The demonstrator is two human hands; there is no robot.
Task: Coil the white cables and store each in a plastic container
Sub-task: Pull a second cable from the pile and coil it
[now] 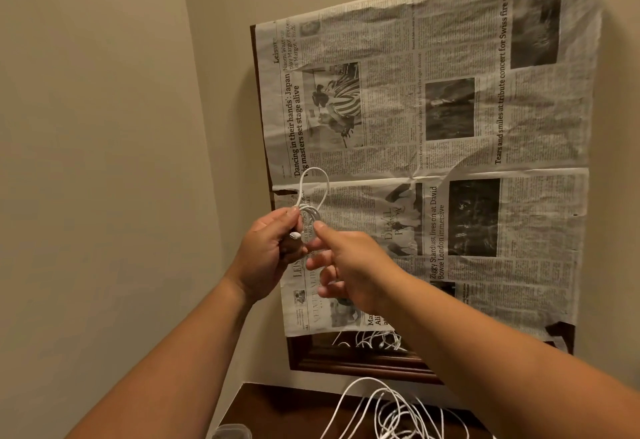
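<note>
Centre | our left hand pinches coiled cable; right hand touches it, grip unclear | risk: slack pinch, loops spring loose.

Plain beige walls meet at a corner left of centre, under warm, dim light. On the right-hand wall, creased newspaper covers most of a dark wooden frame, whose left and bottom edges show. A dark brown table fills the bottom centre.
</note>
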